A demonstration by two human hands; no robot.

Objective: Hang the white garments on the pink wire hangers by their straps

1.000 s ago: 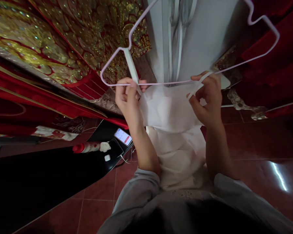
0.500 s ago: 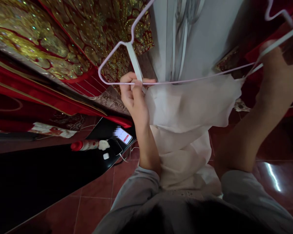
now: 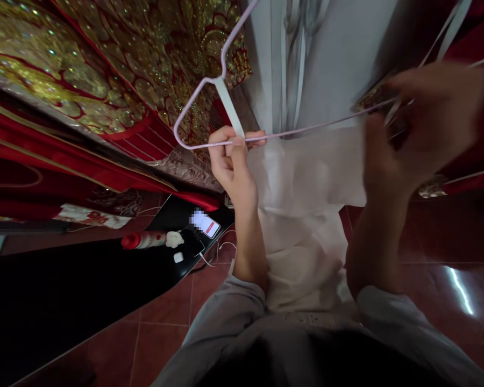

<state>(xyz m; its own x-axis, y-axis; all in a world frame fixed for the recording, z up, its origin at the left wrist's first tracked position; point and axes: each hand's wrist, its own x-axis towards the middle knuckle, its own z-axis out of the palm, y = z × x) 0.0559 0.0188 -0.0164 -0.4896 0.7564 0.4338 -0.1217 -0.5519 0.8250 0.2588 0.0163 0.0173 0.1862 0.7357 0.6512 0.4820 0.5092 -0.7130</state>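
A thin lilac hanger (image 3: 298,130) runs across the upper middle, its left corner in plain view. A white strap (image 3: 229,105) loops over its left side. My left hand (image 3: 236,161) is closed round the hanger's lower bar, pinching that strap against it. A pale, sheer cloth garment (image 3: 302,231) hangs below in loose folds. Over the right part of the hanger is my right hand (image 3: 427,129), smeared by motion, with thumb and fingers near the bar and a second white strap (image 3: 454,29). Its grip is unclear, and it covers part of the hanger.
Red and gold sequinned garments (image 3: 105,70) hang at left. A black table (image 3: 84,285) bears a lit phone (image 3: 207,226), a red-capped bottle (image 3: 143,240) and a small white case (image 3: 178,257). Grey-white cloth (image 3: 339,64) with straps hangs ahead. Red tiles (image 3: 165,344) cover the floor.
My right hand has moved left along the hanger, away from its right end. My left hand keeps its pinch and has shifted slightly right and down with the hanger.
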